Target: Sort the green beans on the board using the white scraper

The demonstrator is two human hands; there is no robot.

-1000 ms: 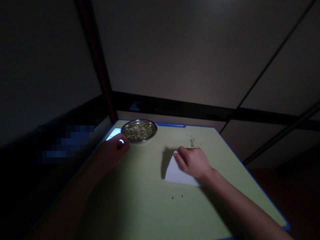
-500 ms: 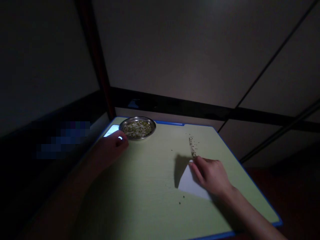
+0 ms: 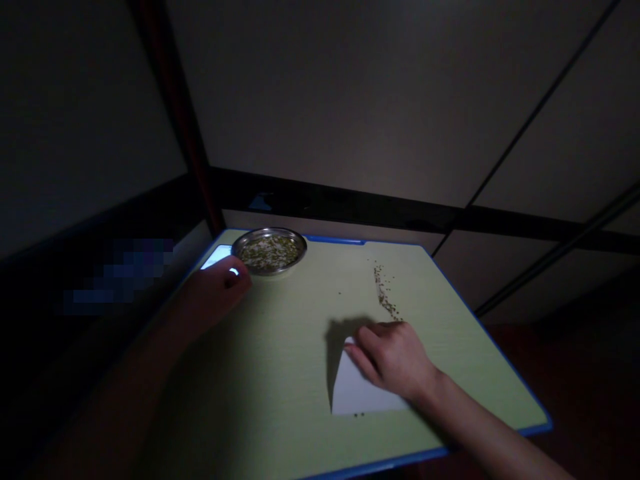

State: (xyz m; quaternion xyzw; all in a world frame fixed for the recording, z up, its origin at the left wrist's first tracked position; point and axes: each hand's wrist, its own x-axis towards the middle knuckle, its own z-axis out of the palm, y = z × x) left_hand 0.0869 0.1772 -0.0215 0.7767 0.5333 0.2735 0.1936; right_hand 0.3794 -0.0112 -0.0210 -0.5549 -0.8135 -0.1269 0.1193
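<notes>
My right hand (image 3: 393, 357) pinches the top edge of a piece of white paper (image 3: 367, 393), which stands tilted with its lower edge on the pale green table (image 3: 280, 340). A line of small dark seeds or grains (image 3: 383, 297) trails over the table beyond that hand. Two dark grains (image 3: 359, 415) lie at the paper's lower edge. My left hand (image 3: 227, 277) is closed beside a round metal dish (image 3: 270, 270) holding greenish and whitish bits. Whether its curled fingers hold anything is hidden. Behind it shows a lit screen (image 3: 216, 253), perhaps a phone.
A blue rim (image 3: 520, 383) runs round the table. Light cabinet panels (image 3: 325, 100) with a dark band stand behind it. One stray grain (image 3: 340, 293) lies mid-table. The room is dim, and the left side lies in deep shadow.
My right hand has moved the paper toward me and to the left, down to the two grains near the front. More of the grain trail shows. My left hand stays by the dish.
</notes>
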